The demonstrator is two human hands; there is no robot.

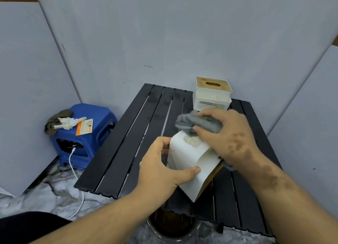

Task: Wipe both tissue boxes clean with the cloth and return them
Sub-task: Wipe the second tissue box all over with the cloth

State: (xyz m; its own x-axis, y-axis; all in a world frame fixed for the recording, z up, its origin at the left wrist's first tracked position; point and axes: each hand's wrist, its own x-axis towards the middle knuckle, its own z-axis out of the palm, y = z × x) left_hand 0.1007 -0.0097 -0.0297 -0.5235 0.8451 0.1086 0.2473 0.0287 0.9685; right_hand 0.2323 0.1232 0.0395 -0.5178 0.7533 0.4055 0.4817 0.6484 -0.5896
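My left hand [161,163] grips the white tissue box [190,159] from its left side, thumb pressed flat on the near face and fingers wrapped around the far edge. The box is lifted off the black slatted tabletop [131,134] and tilted, with its wooden lid end pointing down and to the right. A patch of brownish residue shows on the upper face of the box. My right hand [228,134] is closed around a bunched grey cloth [197,124] and presses it against the upper end of the box, just beside the residue. The second tissue box [212,95], white with a slotted wooden lid, stands upright at the far edge of the tabletop against the grey wall panel [164,33], well apart from my left hand and just behind the cloth. To the left of the tabletop, a blue plastic stool [87,134] stands on the marble-patterned floor [54,192]; it carries a dark rag, crumpled white tissue and an orange-and-white packet. A white cable [73,163] runs from the stool's opening down across the floor.
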